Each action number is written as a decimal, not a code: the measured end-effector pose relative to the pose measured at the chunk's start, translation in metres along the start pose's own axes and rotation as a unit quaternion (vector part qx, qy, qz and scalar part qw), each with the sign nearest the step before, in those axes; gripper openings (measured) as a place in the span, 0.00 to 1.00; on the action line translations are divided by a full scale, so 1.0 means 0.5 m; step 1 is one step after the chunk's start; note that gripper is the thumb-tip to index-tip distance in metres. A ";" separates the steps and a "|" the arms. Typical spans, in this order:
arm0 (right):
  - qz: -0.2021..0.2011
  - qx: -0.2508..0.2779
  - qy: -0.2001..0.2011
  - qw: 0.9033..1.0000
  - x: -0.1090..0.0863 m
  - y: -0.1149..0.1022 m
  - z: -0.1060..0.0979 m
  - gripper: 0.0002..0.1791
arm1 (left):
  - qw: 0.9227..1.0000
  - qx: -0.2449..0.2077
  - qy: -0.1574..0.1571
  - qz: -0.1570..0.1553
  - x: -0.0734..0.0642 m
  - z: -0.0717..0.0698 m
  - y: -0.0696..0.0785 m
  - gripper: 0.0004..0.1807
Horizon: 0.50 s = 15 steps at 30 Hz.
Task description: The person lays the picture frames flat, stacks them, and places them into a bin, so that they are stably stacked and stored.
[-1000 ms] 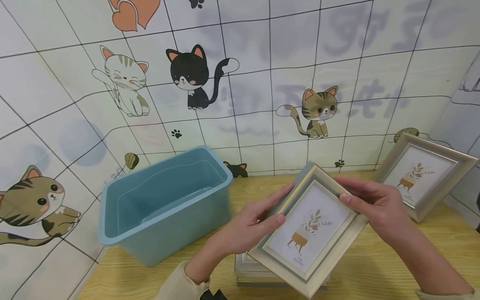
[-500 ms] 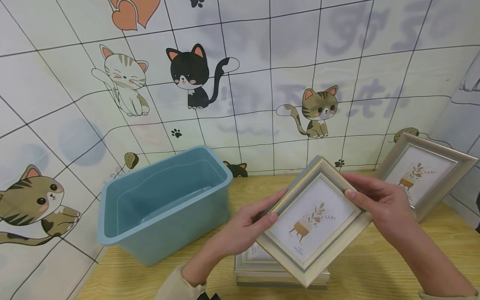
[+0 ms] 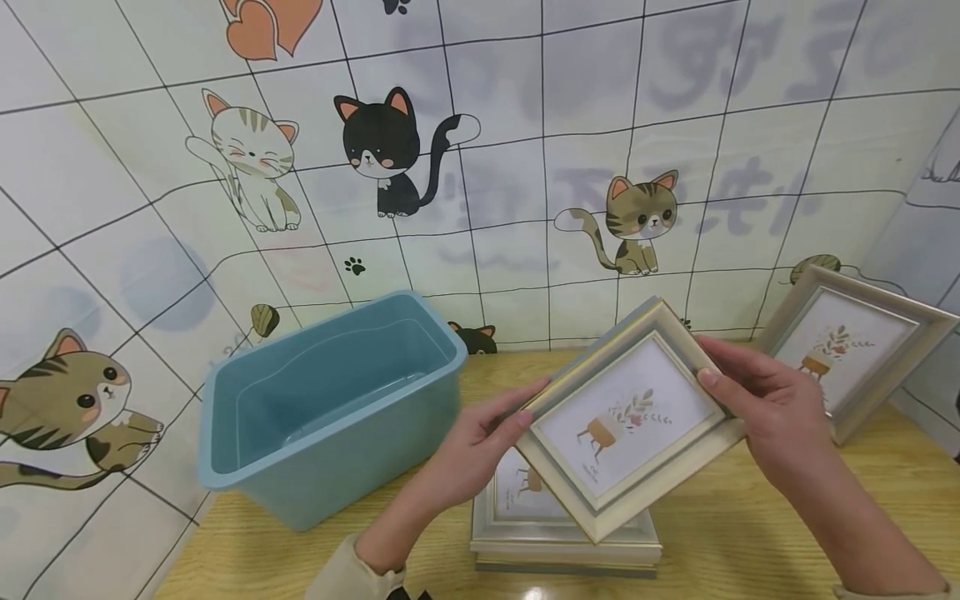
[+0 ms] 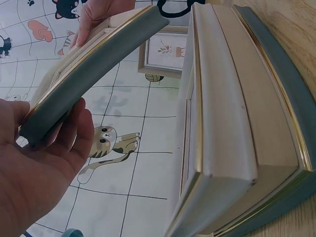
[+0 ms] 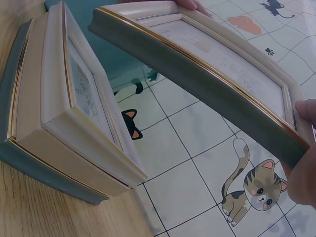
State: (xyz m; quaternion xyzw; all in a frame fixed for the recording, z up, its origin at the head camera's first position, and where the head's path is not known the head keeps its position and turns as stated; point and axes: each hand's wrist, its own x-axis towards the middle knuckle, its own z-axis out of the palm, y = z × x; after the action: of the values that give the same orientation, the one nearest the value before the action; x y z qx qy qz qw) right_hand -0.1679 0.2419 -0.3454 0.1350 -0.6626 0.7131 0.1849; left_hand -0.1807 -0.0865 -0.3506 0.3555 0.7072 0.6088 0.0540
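A picture frame [image 3: 626,429] with a cream front, a thin gold line and a grey-green side is held tilted in both hands. My left hand [image 3: 465,458] pinches its left corner, thumb on the front and fingers behind. At the upper right edge my right hand [image 3: 776,408] grips it, thumb on the front. A plant print shows under its front. Just below lies a stack of picture frames [image 3: 566,552], partly hidden by the held one. In the left wrist view the grey-green side of the held frame [image 4: 91,81] faces the camera, apart from the stack [image 4: 227,98].
A blue plastic bin [image 3: 352,446] stands on the wooden table [image 3: 720,533] at the left. Another picture frame [image 3: 911,342] stands upright at the back right, behind my right hand. A wall covering [image 3: 510,167] with cartoon cats rises behind the table.
The held frame has turned clockwise and moved slightly up, uncovering more of the stack. My left hand has shifted a little left and up along its edge. The bin and standing frame have stayed put.
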 end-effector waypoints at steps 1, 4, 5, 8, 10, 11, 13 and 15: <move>0.002 0.009 0.005 1.000 0.000 0.000 0.000 0.21 | 1.000 -0.001 0.006 0.003 0.000 0.000 -0.002 0.25; 0.009 0.046 0.018 0.999 0.000 0.002 0.004 0.21 | 0.999 -0.006 0.032 0.009 0.000 -0.002 -0.006 0.24; 0.012 0.064 0.022 0.998 0.000 0.003 0.005 0.21 | 0.999 -0.009 0.043 0.010 0.000 -0.002 -0.007 0.24; 0.018 0.109 0.041 0.993 -0.002 0.008 0.015 0.22 | 0.997 -0.007 0.078 0.011 0.004 -0.001 -0.005 0.23; 0.020 0.128 0.052 0.990 -0.006 0.012 0.022 0.22 | 0.995 0.000 0.100 0.011 0.008 -0.002 -0.003 0.22; 0.021 0.137 0.056 0.989 -0.007 0.014 0.024 0.22 | 0.994 0.004 0.110 0.012 0.009 -0.002 -0.002 0.21; 0.024 0.142 0.059 0.988 -0.010 0.017 0.030 0.22 | 0.992 0.010 0.126 0.015 0.012 -0.004 -0.002 0.20; 0.029 0.143 0.050 0.988 -0.014 0.019 0.032 0.22 | 0.990 0.011 0.141 0.015 0.014 -0.004 -0.002 0.19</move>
State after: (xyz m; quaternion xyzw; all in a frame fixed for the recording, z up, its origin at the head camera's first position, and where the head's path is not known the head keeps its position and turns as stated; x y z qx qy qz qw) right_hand -0.1668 0.2251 -0.3554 0.1051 -0.5475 0.8114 0.1755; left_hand -0.1877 -0.0842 -0.3486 0.2772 0.7091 0.6457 -0.0589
